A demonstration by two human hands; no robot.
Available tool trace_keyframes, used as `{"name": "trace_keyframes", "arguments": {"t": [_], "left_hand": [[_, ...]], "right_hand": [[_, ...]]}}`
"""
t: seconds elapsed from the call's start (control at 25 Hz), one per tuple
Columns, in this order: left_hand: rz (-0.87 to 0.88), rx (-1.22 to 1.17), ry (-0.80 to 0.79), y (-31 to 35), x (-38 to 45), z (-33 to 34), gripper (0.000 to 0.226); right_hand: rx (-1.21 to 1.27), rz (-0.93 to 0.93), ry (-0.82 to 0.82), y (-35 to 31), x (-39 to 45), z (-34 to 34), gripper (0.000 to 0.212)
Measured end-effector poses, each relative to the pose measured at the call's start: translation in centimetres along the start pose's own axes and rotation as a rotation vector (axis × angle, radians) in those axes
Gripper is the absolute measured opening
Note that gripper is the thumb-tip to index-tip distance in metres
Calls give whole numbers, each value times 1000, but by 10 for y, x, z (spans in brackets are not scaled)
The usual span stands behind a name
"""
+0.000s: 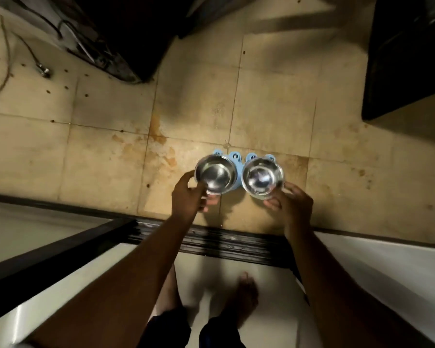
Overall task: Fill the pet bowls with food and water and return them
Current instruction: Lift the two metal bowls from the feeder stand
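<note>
Two shiny steel pet bowls are held over a light blue bowl stand [238,160] that lies on the tiled floor. My left hand [189,198] grips the near rim of the left bowl [216,175]. My right hand [293,202] grips the near rim of the right bowl [263,178]. Both bowls look empty inside, with only reflections. The stand is mostly hidden beneath them; only its blue top edge and middle show.
A dark door threshold [231,241] crosses the floor below my hands, and my bare feet [245,295] stand on pale floor behind it. Dark furniture [407,59] stands at right, a dark object with cables [106,38] at upper left. Stained tiles [158,136] surround the stand.
</note>
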State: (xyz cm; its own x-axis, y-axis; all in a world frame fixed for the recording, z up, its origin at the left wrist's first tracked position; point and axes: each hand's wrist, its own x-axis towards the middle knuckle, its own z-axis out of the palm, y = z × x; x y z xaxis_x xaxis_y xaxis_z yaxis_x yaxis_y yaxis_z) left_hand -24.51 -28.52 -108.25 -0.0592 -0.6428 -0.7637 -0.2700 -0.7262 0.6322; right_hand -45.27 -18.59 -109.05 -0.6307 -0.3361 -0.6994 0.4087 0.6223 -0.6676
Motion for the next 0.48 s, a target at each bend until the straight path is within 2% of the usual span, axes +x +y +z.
{"name": "trace_keyframes", "arguments": {"t": [0.08, 0.24, 0.48], "left_hand": [[-3, -71, -38, 40, -53, -21, 38], [-28, -158, -57, 120, -156, -60, 37], [71, -207, -13, 246, -348, -120, 27]], "right_hand": [[98, 60, -49, -38, -50, -11, 36], [153, 59, -91, -112, -143, -36, 42], [243, -5, -125, -229, -319, -94, 43]]}}
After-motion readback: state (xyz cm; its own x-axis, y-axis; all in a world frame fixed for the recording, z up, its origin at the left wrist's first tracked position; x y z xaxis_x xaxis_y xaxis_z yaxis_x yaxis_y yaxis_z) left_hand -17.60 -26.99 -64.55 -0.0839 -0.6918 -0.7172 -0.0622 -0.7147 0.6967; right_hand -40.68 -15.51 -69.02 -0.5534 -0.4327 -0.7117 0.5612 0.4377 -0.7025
